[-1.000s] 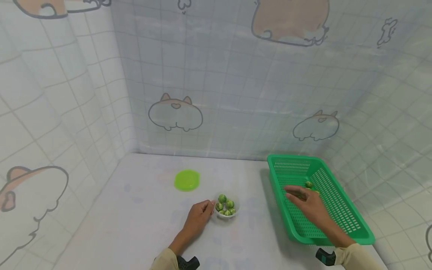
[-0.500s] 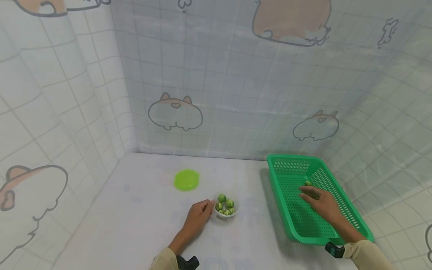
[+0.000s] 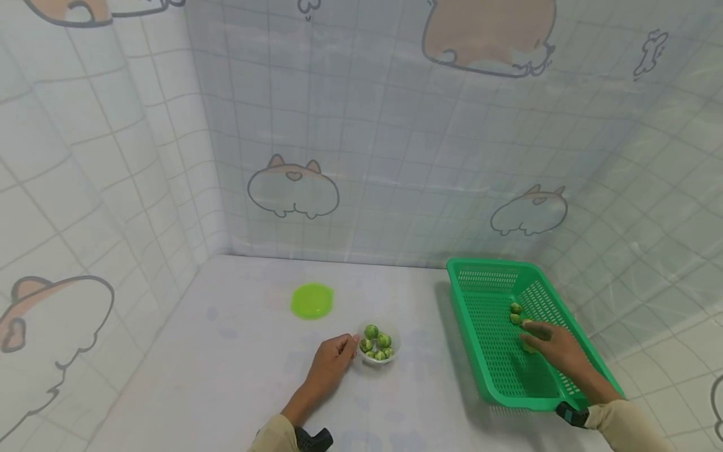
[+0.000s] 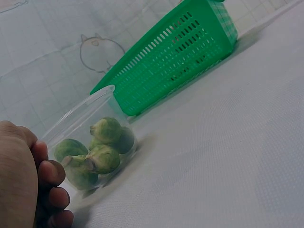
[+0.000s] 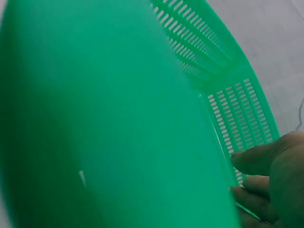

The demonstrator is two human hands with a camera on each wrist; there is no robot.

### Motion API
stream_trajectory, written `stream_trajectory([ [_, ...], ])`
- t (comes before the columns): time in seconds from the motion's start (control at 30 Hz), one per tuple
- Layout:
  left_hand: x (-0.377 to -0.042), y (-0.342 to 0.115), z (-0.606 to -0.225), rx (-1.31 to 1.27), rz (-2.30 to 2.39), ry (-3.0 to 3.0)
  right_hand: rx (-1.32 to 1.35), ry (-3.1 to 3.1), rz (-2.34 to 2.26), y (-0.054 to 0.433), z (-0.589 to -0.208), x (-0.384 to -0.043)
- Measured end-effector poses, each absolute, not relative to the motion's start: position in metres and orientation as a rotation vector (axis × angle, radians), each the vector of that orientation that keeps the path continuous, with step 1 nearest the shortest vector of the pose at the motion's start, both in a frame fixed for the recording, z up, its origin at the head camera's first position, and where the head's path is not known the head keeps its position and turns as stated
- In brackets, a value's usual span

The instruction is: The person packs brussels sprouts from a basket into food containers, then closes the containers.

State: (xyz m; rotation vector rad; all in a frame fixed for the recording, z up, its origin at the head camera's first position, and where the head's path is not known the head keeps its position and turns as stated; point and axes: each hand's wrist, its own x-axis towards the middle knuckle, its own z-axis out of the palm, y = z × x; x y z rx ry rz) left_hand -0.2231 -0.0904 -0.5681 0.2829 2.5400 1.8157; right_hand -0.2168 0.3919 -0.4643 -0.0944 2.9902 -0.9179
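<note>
My left hand (image 3: 329,361) pinches the near-left rim of a small clear plastic bowl (image 4: 78,114). Inside the bowl lie several Brussels sprouts (image 4: 105,159), some showing their pale cut stems. Over the floor of a green slotted basket (image 3: 499,370), my right hand (image 3: 559,349) reaches in with thumb and fingers apart. Just beyond its fingertips are loose Brussels sprouts (image 3: 516,309), and another sprout (image 3: 528,346) shows partly below them. In the right wrist view the basket wall (image 5: 114,118) fills much of the picture and hides what lies under the fingers (image 5: 251,202).
A bright green round lid (image 3: 312,301) lies flat on the white-covered table (image 3: 237,351), behind and left of the bowl. Sheets with a grid and cartoon animals hang as walls (image 3: 384,157) at the back and both sides. The basket stands close to the right wall.
My right hand has moved to the right and lower within the basket, uncovering more of the sprouts there. The left hand and the bowl have stayed in place.
</note>
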Motion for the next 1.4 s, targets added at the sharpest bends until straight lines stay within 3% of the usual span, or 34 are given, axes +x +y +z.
stream_trajectory([
  [0.67, -0.225, -0.089, -0.572, 0.285, 1.808, 2.547, 0.055, 2.805, -0.725, 0.409, -0.454, -0.237],
  [1.4, -0.224, -0.091, -0.57, 0.285, 1.819, 2.514, -0.101, 2.821, -0.724, 0.412, -0.466, -0.242],
])
